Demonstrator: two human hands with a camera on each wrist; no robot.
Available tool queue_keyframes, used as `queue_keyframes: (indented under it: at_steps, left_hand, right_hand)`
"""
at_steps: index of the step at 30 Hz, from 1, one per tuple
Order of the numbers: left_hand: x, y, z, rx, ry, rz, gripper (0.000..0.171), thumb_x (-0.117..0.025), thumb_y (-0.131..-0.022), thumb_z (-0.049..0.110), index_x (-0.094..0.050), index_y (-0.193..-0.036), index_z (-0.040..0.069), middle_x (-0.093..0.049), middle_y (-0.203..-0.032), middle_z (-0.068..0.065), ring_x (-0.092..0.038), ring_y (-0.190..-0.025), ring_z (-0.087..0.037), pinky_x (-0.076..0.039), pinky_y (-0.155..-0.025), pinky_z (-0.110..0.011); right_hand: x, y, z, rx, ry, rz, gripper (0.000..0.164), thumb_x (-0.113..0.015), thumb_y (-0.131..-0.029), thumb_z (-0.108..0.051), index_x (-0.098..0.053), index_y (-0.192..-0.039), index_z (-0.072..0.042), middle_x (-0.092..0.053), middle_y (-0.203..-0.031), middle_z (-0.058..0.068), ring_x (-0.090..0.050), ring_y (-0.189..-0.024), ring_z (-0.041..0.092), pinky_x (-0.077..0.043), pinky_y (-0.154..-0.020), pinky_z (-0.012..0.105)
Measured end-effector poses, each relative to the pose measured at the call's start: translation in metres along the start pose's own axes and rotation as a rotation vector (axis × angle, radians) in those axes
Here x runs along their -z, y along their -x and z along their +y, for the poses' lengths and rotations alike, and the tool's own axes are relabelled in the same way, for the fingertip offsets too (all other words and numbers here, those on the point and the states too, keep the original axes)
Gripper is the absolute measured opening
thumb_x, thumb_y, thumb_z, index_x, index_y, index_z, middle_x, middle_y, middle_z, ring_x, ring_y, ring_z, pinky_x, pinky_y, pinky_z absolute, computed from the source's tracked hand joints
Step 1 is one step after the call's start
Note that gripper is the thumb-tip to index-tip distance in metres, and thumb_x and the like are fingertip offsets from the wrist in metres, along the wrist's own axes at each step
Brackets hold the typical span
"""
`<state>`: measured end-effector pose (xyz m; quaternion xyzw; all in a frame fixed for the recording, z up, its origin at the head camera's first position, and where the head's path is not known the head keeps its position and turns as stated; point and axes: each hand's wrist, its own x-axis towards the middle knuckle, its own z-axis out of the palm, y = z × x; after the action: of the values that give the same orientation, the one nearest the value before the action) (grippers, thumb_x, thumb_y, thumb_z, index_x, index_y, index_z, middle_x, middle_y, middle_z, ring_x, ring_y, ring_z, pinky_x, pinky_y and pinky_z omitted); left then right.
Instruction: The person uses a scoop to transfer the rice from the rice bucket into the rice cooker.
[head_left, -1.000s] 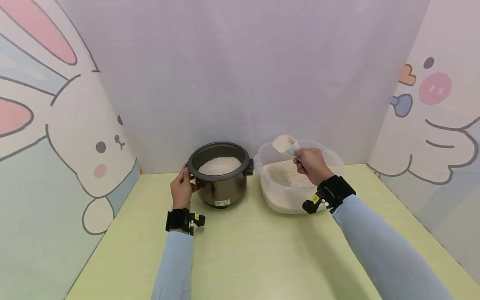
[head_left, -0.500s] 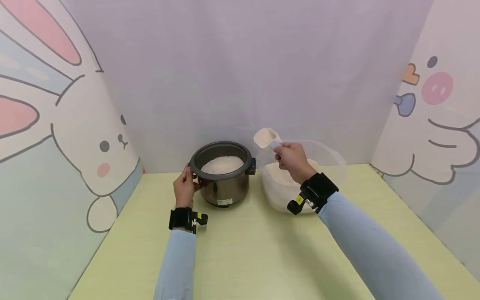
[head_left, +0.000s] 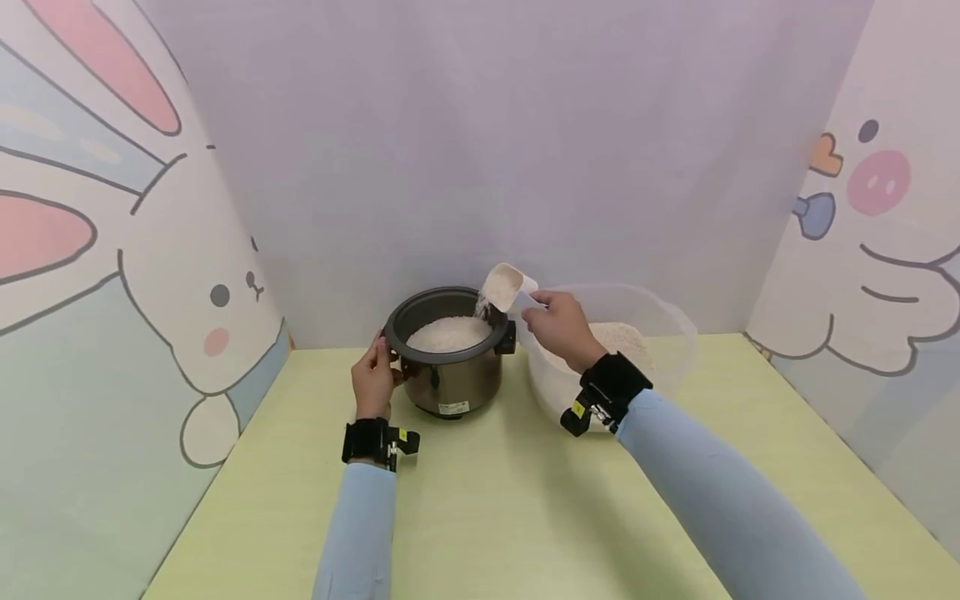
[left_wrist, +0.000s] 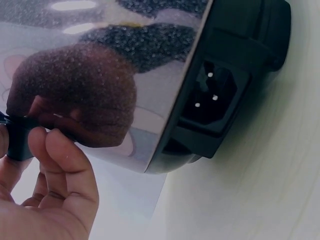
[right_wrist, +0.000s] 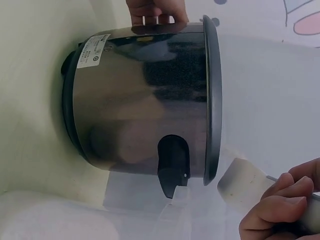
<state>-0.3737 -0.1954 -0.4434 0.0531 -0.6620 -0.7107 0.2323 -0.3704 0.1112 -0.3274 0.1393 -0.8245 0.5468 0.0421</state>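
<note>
In the head view a dark brown rice cooker (head_left: pixel 463 379) without a lid stands on the table, white rice (head_left: pixel 448 335) inside its pot. My left hand (head_left: pixel 372 380) grips the black handle on its left side; the left wrist view shows thumb and fingers (left_wrist: pixel 65 155) curled about that handle. A white measuring scoop (head_left: pixel 504 287) is tilted over the cooker's right rim, and rice spills from it into the pot. My right hand (head_left: pixel 564 330) holds the scoop by its handle. In the right wrist view the scoop's cup hangs just past the cooker's rim.
Right of the cooker stands a translucent tub (head_left: pixel 678 315) with more rice, partly behind my right hand. The cooker's right handle (right_wrist: pixel 173 157) lies close to the tub's edge. The cooker's power socket (left_wrist: pixel 212 97) faces the left wrist camera. Walls with cartoon animals enclose the table (head_left: pixel 480 517).
My right hand has carried the full scoop left from over the tub to the cooker and tipped it, so rice now falls. My left hand keeps its grip on the handle.
</note>
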Motion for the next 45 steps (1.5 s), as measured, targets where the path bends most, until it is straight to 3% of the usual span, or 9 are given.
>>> queue_keyframes:
  at_steps: [5,8,10,18,27,35,40,45]
  left_hand:
    - [0.001,0.007,0.015,0.047,0.002,-0.019,0.043,-0.051,-0.108,0.034,-0.059,-0.145,0.014,-0.062,-0.103,-0.010,-0.057,-0.059,-0.014,-0.057,-0.060,-0.024]
    - [0.001,0.011,0.022,0.055,-0.008,-0.020,0.042,-0.051,-0.109,0.031,-0.058,-0.145,0.012,-0.062,-0.105,-0.011,-0.057,-0.059,-0.015,-0.058,-0.060,-0.025]
    - [0.001,0.014,0.028,0.061,-0.007,-0.020,0.041,-0.051,-0.109,0.028,-0.058,-0.145,0.011,-0.061,-0.101,-0.013,-0.057,-0.059,-0.017,-0.058,-0.061,-0.027]
    - [0.001,0.003,0.005,0.021,0.008,0.008,0.045,-0.053,-0.106,0.041,-0.060,-0.144,0.019,-0.064,-0.122,-0.008,-0.054,-0.057,-0.008,-0.055,-0.059,-0.019]
    - [0.000,0.003,0.002,-0.007,0.006,0.016,0.046,-0.054,-0.106,0.041,-0.060,-0.145,0.018,-0.061,-0.098,-0.005,-0.054,-0.056,-0.008,-0.055,-0.058,-0.019]
    - [-0.001,0.000,0.001,-0.003,0.001,0.010,0.046,-0.053,-0.106,0.040,-0.058,-0.147,0.019,-0.059,-0.099,-0.015,-0.054,-0.055,-0.008,-0.055,-0.058,-0.019]
    - [-0.001,-0.003,-0.001,-0.007,0.003,0.005,0.046,-0.052,-0.107,0.040,-0.058,-0.147,0.019,-0.059,-0.105,-0.022,-0.054,-0.055,-0.007,-0.055,-0.058,-0.019]
    - [0.000,-0.005,-0.004,0.005,-0.002,0.012,0.046,-0.053,-0.106,0.041,-0.058,-0.147,0.020,-0.058,-0.100,-0.017,-0.054,-0.056,-0.009,-0.055,-0.057,-0.019]
  right_hand:
    - [-0.008,-0.002,-0.001,0.080,0.087,0.025,0.037,-0.052,-0.102,-0.010,-0.064,-0.134,0.004,-0.068,-0.102,0.017,-0.043,-0.058,0.016,-0.036,-0.056,0.028]
    - [-0.011,-0.001,-0.004,0.110,0.126,0.036,0.036,-0.051,-0.101,-0.008,-0.064,-0.133,0.005,-0.068,-0.114,0.023,-0.048,-0.060,0.017,-0.039,-0.057,0.028]
    - [-0.013,-0.001,-0.005,0.124,0.152,0.035,0.036,-0.051,-0.101,-0.007,-0.064,-0.132,0.005,-0.068,-0.113,0.023,-0.050,-0.061,0.019,-0.040,-0.058,0.029]
    - [-0.019,-0.006,-0.001,0.207,0.257,0.051,0.030,-0.048,-0.101,-0.005,-0.066,-0.124,0.006,-0.069,-0.107,0.024,-0.061,-0.078,0.028,-0.048,-0.071,0.038]
    - [-0.029,-0.010,-0.002,0.257,0.321,0.018,0.028,-0.048,-0.105,-0.006,-0.063,-0.124,0.008,-0.068,-0.110,0.025,-0.057,-0.073,0.028,-0.044,-0.069,0.039]
    - [-0.034,-0.017,-0.008,0.289,0.420,-0.015,0.040,-0.048,-0.106,-0.007,-0.051,-0.143,0.008,-0.064,-0.126,0.029,-0.068,-0.097,0.035,-0.053,-0.079,0.046]
    - [-0.038,-0.019,-0.014,0.320,0.455,-0.019,0.037,-0.049,-0.105,-0.006,-0.055,-0.140,0.006,-0.067,-0.121,0.025,-0.067,-0.088,0.030,-0.052,-0.075,0.042]
    - [-0.044,-0.017,-0.017,0.369,0.502,-0.059,0.024,-0.048,-0.104,-0.004,-0.060,-0.124,0.005,-0.068,-0.099,0.019,-0.060,-0.071,0.025,-0.048,-0.066,0.038]
